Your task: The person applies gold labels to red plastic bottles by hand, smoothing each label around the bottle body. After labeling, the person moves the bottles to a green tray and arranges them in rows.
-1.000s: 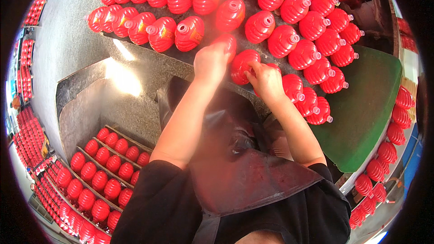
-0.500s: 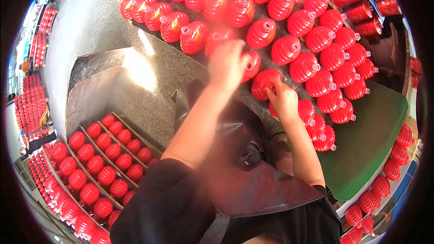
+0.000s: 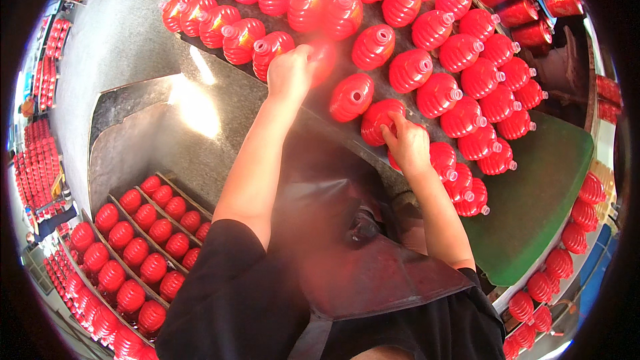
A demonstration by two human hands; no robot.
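Note:
Rows of glossy red, ribbed, round-bodied bottles with short pale necks stand on a dark tabletop [image 3: 233, 70]. My left hand [image 3: 289, 70] is closed at the neck of one red bottle [image 3: 323, 63] near the front edge; its fingers cover the mouth, and a haze blurs this spot. My right hand [image 3: 408, 141] pinches the neck area of another red bottle [image 3: 379, 122] nearer me. Whether anything small is between the fingers of either hand is hidden. Between the hands stands an open-mouthed red bottle [image 3: 351, 97], touched by neither.
Lower left, more red bottles [image 3: 136, 251] stand in rows between wooden dividers. A green board [image 3: 533, 193] lies to the right. Shiny red cylinders [image 3: 517, 10] are stacked at the upper right. A dark apron [image 3: 387, 273] covers my front, close to the table edge.
My left hand has moved left, from between two bottles to the neck of the farther one. My right hand stays at the same bottle. The whole view has shifted slightly.

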